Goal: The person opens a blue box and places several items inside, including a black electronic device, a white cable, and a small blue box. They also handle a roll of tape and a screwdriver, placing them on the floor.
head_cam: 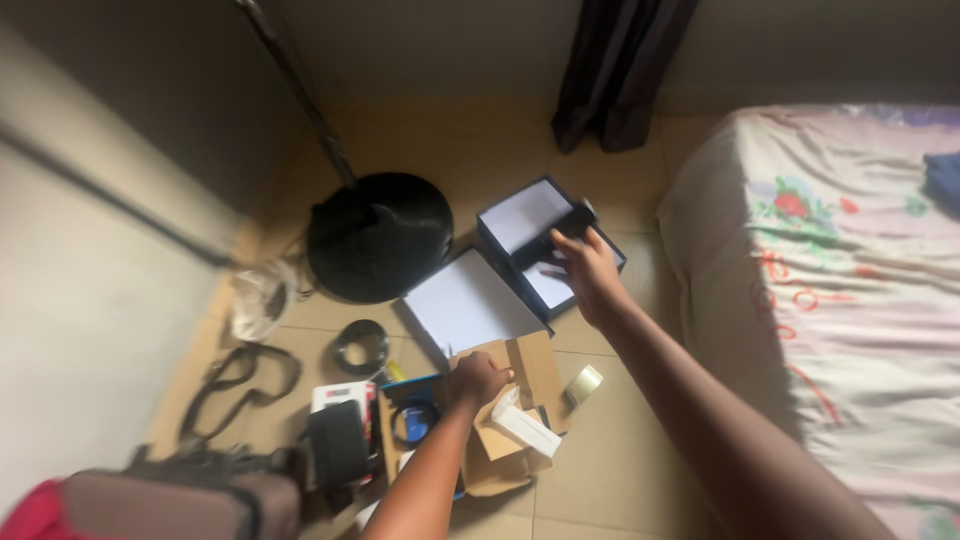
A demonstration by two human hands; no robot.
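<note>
A dark, oblong object (562, 232), too blurred to identify, sits in the grip of the right hand (585, 268) over an open dark-blue box (505, 222) with a pale lining, which lies on the tiled floor (620, 450) near the bed (850, 260). The fingers hide the object's near end, and the box's contents beneath the hand cannot be made out. The right arm stretches forward, wrist bent down. The left hand (477, 378) is curled closed on the edge of an open cardboard box (525, 380) just in front of the person; whether it pinches the flap or only rests there is unclear. A white oblong packet (525, 428) lies in that carton. A flat white lid (468, 302) lies between the two boxes. Beside it stands a round black fan base (380, 235), its pole cut off by the frame's top. Dark straps (235, 385), a roll of tape (584, 384) and a bag (180, 500), cropped at the bottom, litter the floor.
</note>
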